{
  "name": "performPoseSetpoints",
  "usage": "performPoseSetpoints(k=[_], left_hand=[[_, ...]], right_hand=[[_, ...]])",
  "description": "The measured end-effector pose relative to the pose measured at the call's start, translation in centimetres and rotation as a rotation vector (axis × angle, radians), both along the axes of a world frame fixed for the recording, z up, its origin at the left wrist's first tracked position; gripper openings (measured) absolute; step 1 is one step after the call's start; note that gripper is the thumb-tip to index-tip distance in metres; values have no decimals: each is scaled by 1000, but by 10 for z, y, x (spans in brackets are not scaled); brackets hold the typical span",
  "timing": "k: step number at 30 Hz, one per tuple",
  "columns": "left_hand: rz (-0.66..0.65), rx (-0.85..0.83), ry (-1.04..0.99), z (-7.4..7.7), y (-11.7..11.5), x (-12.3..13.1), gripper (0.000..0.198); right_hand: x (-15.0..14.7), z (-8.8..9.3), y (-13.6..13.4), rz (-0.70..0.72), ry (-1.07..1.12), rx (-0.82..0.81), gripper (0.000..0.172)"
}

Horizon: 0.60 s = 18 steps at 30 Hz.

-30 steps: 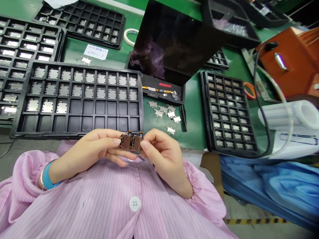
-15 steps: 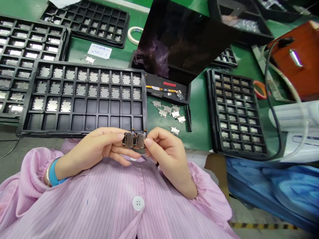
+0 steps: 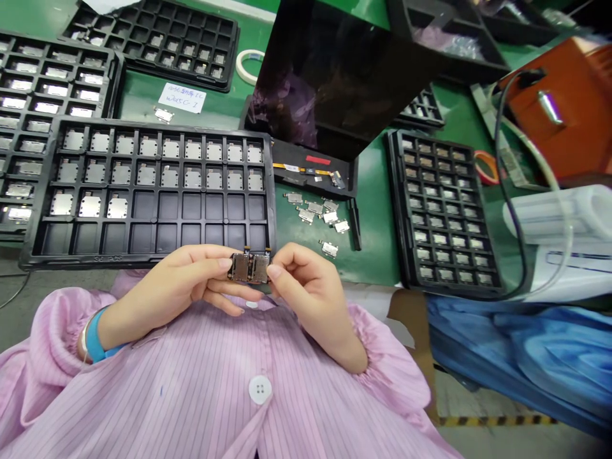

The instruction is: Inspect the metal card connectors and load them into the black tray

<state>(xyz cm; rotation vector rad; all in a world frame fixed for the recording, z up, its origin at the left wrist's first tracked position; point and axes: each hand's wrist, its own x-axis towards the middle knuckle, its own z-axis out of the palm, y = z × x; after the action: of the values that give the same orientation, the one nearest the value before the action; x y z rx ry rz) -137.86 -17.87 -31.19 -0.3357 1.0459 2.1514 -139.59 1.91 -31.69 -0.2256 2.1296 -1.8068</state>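
My left hand [image 3: 184, 290] and my right hand [image 3: 306, 296] meet close to my chest, over the table's near edge. Between them they pinch a small twin metal part [image 3: 248, 268], two square silvery pieces side by side with brown edges. Each hand grips one end with thumb and fingertips. Just beyond the hands lies a large black compartment tray [image 3: 157, 239], its upper rows filled with silvery parts, its near rows bare.
Several loose metal parts [image 3: 318, 213] lie on the green mat right of the large tray. A second black tray [image 3: 444, 210] of small parts stands to the right. More trays [image 3: 43, 95] at the left and back, a dark tilted panel [image 3: 335, 70], tape roll [image 3: 248, 64], orange box [image 3: 559, 115].
The hands hold the twin part the same way throughout. The view swayed slightly right and back; nothing on the table has moved.
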Motion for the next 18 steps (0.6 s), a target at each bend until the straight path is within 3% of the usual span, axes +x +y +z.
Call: performPoseSetpoints(k=[13, 16, 18], left_hand=[[-30, -97, 113, -1, 2, 0, 23], [-19, -270, 220, 0, 0, -1, 25], [89, -540, 354, 3, -4, -1, 22]], right_hand=[[0, -4, 1, 11, 115, 40, 21], [-3, -5, 6, -14, 132, 55, 21], [-9, -5, 12, -111, 198, 116, 20]])
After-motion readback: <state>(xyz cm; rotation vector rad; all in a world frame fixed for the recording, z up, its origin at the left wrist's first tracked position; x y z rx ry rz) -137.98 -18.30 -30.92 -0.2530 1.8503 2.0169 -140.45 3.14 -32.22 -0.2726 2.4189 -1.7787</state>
